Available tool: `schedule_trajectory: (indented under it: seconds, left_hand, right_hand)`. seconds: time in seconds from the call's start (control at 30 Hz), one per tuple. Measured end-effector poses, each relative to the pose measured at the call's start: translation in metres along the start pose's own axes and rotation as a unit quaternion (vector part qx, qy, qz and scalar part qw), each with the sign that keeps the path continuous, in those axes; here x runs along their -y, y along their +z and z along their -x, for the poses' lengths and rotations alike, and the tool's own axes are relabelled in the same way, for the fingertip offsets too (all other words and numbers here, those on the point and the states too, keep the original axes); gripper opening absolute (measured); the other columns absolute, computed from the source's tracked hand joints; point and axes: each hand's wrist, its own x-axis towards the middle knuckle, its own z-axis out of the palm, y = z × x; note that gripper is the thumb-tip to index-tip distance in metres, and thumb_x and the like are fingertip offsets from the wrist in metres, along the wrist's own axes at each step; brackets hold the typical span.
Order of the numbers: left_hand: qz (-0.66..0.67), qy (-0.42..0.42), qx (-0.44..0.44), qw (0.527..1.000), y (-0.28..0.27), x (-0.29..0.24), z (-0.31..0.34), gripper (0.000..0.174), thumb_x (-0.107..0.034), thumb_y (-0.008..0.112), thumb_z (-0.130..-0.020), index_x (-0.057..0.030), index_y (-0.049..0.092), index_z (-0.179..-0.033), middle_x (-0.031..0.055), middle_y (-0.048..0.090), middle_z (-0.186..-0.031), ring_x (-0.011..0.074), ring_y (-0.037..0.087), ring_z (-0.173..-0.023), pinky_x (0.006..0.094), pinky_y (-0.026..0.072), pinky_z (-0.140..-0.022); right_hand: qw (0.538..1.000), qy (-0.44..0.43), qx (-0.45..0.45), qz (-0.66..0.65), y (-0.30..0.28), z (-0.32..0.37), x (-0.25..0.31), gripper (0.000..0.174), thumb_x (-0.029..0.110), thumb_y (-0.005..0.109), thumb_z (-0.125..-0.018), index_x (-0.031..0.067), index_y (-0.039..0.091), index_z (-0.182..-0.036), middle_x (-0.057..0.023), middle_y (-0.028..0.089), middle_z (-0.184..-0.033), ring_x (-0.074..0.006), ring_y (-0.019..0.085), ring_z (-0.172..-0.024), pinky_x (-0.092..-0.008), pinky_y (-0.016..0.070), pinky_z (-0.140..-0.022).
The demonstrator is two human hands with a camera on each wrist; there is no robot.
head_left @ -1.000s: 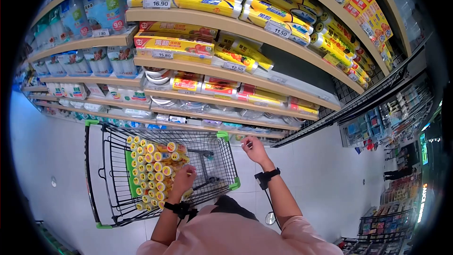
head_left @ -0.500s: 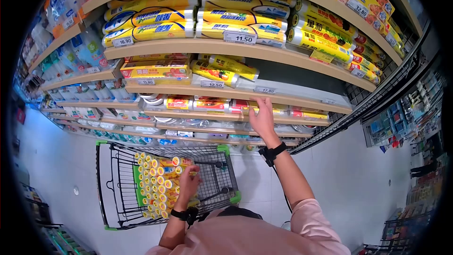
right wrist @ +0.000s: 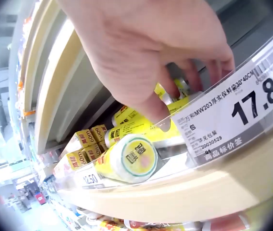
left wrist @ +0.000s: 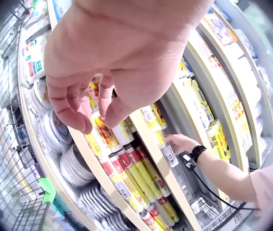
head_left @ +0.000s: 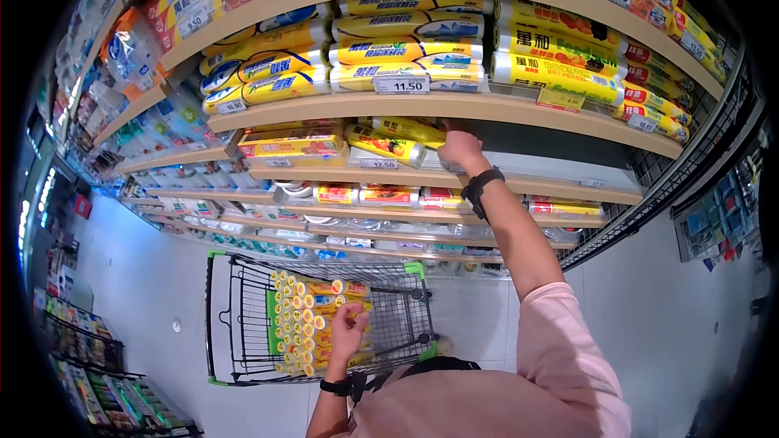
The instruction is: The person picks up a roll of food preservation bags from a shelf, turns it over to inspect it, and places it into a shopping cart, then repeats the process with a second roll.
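Note:
My right hand is at the mid-height shelf, its thumb and fingers around the near end of a yellow roll of food bags. Another yellow roll with a white-capped end lies in front of it, by the 12.50 label. The 17.80 price tag hides part of the fingertips in the right wrist view. Over the shopping cart hangs my left hand, fingers loosely bent and nothing in them. Upright yellow rolls with round pale ends fill the cart's middle, beneath and beside that hand.
A shelf of yellow bag rolls juts out above my right hand. Yellow-and-red boxes stand left of the rolls. Lower down are packaged rolls and stacked white plates. Black wire mesh closes the shelf's right side.
My right hand has risen from beside the cart, past the lower shelf, to the yellow roll. The view has shifted toward the shelves; my left hand stays over the cart.

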Motion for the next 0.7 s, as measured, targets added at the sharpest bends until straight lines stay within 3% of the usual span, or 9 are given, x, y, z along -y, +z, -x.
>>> schedule_trajectory:
  seconds: [0.1,0.2,0.3,0.33,0.5,0.6,0.7]
  left_hand:
    - [-0.011,-0.021,-0.038,0.999,-0.003,-0.014,0.018,0.020,-0.006,0.070,-0.089,-0.0040,0.061,-0.106,0.0028,0.064,-0.100,0.0098,0.062,-0.073,0.0244,0.0494,-0.060]
    - [-0.024,-0.034,-0.055,0.998,-0.002,-0.017,0.028,0.021,-0.007,0.070,-0.089,-0.0042,0.060,-0.107,0.0030,0.064,-0.101,0.0104,0.062,-0.073,0.0248,0.0502,-0.061]
    - [-0.021,-0.022,-0.051,0.998,0.003,-0.020,0.032,0.023,-0.007,0.069,-0.089,-0.0046,0.059,-0.110,0.0035,0.064,-0.101,0.0108,0.063,-0.074,0.0249,0.0502,-0.061]
    - [-0.008,-0.020,-0.041,0.999,0.004,-0.020,0.031,0.024,-0.007,0.069,-0.089,-0.0048,0.058,-0.111,0.0034,0.064,-0.101,0.0108,0.062,-0.074,0.0247,0.0499,-0.061]
    - [0.044,-0.016,0.007,0.999,0.024,-0.034,0.017,0.026,-0.008,0.068,-0.091,-0.0053,0.056,-0.114,0.0021,0.062,-0.098,0.0097,0.061,-0.074,0.0233,0.0475,-0.061]
    - [0.076,-0.004,0.014,0.997,0.034,-0.048,0.010,0.025,-0.009,0.067,-0.092,-0.0053,0.055,-0.113,0.0015,0.063,-0.096,0.0101,0.062,-0.074,0.0235,0.0480,-0.061]
    - [0.103,0.032,0.000,0.994,0.044,-0.059,0.002,0.020,-0.009,0.067,-0.093,-0.0055,0.058,-0.111,0.0016,0.064,-0.091,0.0100,0.062,-0.075,0.0235,0.0482,-0.060]
  right_hand:
    - [0.999,-0.037,-0.018,-0.029,0.024,-0.024,-0.019,0.064,0.024,0.067,-0.079,0.0141,0.048,-0.140,-0.0164,0.066,-0.121,-0.0348,0.059,-0.119,-0.0465,0.0470,-0.096]
    - [0.998,-0.063,-0.002,-0.026,0.014,-0.023,-0.029,0.083,0.030,0.077,-0.072,0.0104,0.041,-0.144,-0.0204,0.061,-0.129,-0.0353,0.060,-0.115,-0.0398,0.0478,-0.098]
    - [0.995,-0.046,-0.012,-0.083,0.004,-0.013,-0.024,0.072,0.028,0.078,-0.073,0.0081,0.050,-0.136,-0.0198,0.068,-0.117,-0.0359,0.065,-0.108,-0.0396,0.0505,-0.093]
    - [0.980,-0.102,-0.061,-0.162,-0.006,0.002,-0.021,0.069,0.029,0.080,-0.071,0.0032,0.054,-0.130,-0.0220,0.069,-0.110,-0.0379,0.066,-0.102,-0.0396,0.0518,-0.091]
    - [0.941,-0.113,-0.155,-0.279,-0.015,0.034,-0.008,0.066,0.032,0.082,-0.070,-0.0009,0.057,-0.122,-0.0233,0.069,-0.109,-0.0356,0.068,-0.097,-0.0390,0.0539,-0.084]
    - [0.895,-0.049,-0.183,-0.404,-0.008,0.056,-0.020,0.059,0.029,0.083,-0.070,-0.0013,0.058,-0.114,-0.0185,0.070,-0.101,-0.0288,0.069,-0.092,-0.0374,0.0542,-0.083]
    - [0.793,-0.061,-0.087,-0.600,-0.007,0.088,-0.040,0.048,0.018,0.079,-0.080,-0.0011,0.053,-0.116,-0.0144,0.068,-0.098,-0.0207,0.069,-0.083,-0.0297,0.0553,-0.071]
